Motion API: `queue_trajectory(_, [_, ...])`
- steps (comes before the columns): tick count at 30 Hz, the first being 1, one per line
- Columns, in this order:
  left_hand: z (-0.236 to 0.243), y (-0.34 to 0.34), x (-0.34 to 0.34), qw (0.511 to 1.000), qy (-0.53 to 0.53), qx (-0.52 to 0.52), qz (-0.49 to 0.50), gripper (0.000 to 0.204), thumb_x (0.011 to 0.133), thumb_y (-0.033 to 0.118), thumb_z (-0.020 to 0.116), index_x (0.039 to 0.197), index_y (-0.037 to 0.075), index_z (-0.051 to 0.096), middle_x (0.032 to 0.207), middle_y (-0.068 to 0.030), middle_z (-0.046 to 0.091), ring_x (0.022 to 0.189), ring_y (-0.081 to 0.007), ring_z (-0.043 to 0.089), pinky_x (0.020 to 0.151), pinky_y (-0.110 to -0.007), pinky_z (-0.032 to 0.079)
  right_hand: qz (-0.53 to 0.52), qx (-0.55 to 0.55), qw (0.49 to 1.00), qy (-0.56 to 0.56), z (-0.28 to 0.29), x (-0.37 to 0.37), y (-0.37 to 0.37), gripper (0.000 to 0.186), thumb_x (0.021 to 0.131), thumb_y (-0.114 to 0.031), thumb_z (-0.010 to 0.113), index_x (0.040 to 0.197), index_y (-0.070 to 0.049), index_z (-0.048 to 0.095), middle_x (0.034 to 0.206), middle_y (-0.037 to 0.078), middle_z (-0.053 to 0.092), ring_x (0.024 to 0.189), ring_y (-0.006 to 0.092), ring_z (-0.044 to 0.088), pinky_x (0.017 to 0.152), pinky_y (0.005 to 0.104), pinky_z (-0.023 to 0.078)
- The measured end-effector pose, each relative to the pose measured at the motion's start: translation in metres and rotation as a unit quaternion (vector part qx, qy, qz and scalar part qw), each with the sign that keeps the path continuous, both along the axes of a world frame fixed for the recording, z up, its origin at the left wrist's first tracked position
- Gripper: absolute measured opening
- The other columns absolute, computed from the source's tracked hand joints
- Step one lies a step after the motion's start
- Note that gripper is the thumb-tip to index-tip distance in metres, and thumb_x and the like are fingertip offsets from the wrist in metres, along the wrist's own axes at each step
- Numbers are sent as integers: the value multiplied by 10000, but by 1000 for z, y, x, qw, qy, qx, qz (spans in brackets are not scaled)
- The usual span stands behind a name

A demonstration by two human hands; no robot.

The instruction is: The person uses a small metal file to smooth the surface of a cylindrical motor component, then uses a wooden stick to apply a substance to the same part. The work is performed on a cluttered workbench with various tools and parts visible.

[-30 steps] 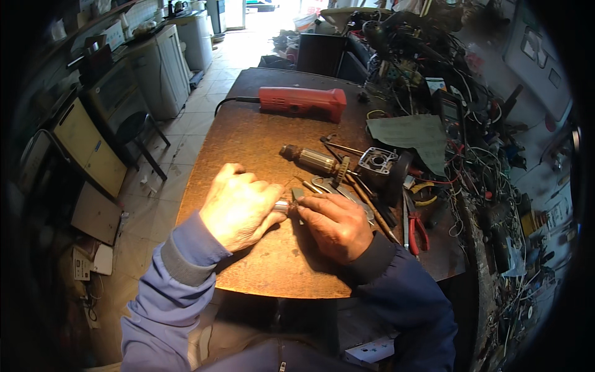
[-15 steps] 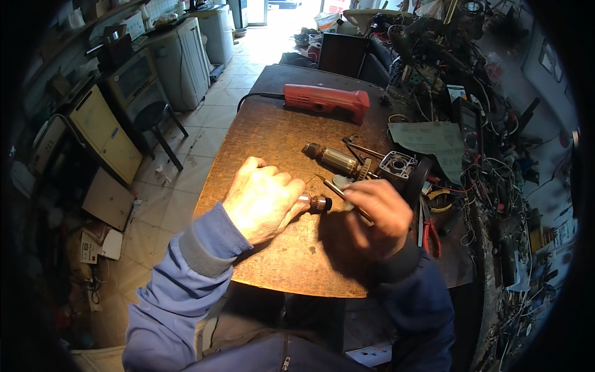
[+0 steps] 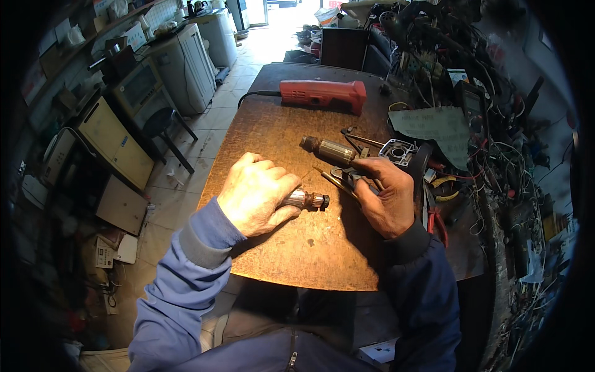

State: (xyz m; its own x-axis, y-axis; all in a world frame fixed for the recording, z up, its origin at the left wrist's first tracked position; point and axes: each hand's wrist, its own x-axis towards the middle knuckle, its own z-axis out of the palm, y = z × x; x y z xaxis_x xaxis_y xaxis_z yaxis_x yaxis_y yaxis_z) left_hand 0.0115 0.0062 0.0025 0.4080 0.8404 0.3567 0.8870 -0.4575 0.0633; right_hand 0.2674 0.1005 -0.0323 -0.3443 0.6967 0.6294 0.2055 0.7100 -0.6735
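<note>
Shifting up the frame since half a second ago, my right hand [image 3: 389,197] has been moving away from the black end of the small armature [image 3: 299,198] and in among the tools right of centre. My left hand [image 3: 255,192] is clenching that small armature near the middle of the frame, over the tabletop [image 3: 291,260], leaving some silvery core, a copper band and the black end showing, pointing right. Right thumb and fingers are hanging over the pointed rod [image 3: 331,180], close to the second armature [image 3: 334,150]; I cannot tell whether they are pinching anything, because my own fingers are hiding the spot. For good work, I judge, my left grip should be staying behind the copper band, firm enough to stop the part rolling, with that end facing the light. On the right, I should be handling the rod by its blunt end and keeping its tip off the second armature's windings. Up at the top, the red tool housing [image 3: 322,94] is lying well clear of both hands.
</note>
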Motion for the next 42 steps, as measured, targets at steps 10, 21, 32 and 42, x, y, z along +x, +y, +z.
queue_trajectory(10, [-1,0,0,999,-25,13,-21,421,828,342,899,1127,80,764,928,-88,752,900,-324,711,898,-462,490,77,55,995,-30,3,0,-5,424,824,-195,947,1130,49,784,1070,214,773,959,355,753,851,405,607])
queue_trajectory(21, [-7,0,1,995,-80,44,-50,423,885,348,886,1199,97,754,981,-66,786,941,-299,745,1101,-551,472,186,-100,977,-23,-5,-8,-14,384,891,-89,907,1223,38,763,1023,143,789,910,205,772,814,323,597])
queue_trajectory(32, [-8,2,-2,993,-98,46,-44,403,900,369,877,1175,102,752,964,-61,779,925,-302,739,1086,-541,483,206,-193,959,-1,-5,-4,-9,330,920,-58,876,1214,46,769,1084,108,790,942,140,736,832,293,592])
queue_trajectory(42, [-9,3,-2,992,-103,44,-57,400,922,398,848,1160,90,755,936,-75,771,897,-309,726,1043,-508,486,192,-160,968,-25,-2,-2,-8,316,901,-41,871,1189,41,768,1102,110,774,1006,173,741,873,303,585])
